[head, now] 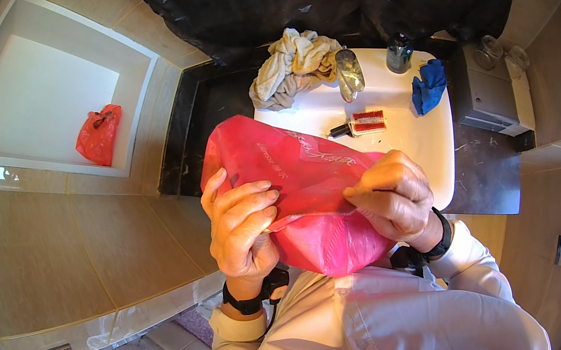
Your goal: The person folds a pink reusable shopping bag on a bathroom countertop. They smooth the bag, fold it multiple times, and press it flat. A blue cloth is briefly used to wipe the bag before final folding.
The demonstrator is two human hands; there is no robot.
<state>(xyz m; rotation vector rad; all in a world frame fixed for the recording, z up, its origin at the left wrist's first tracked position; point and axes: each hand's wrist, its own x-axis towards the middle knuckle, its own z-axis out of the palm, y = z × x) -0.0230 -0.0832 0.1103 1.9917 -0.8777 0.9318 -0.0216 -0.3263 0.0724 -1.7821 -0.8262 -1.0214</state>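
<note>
A pink plastic bag (290, 168) with printed writing spreads between my two hands, close in front of my shirt. My left hand (242, 226) grips its left side, fingers laid over the film and the thumb underneath. On the other side, my right hand (396, 200) pinches the bag's edge between thumb and forefinger. A fold runs across the bag between the hands, and its lower part hangs against my body. What the bag holds, if anything, cannot be seen. Behind it stands a white washbasin (413, 136), partly covered by the bag.
On the basin lie crumpled beige cloths (293, 70), a clear bottle (350, 74), a dark bottle (399, 53), a blue cloth (430, 86) and a red-and-white brush (367, 122). A grey box (483, 91) stands right. A red plastic bag (100, 135) sits in the wall niche (38, 93).
</note>
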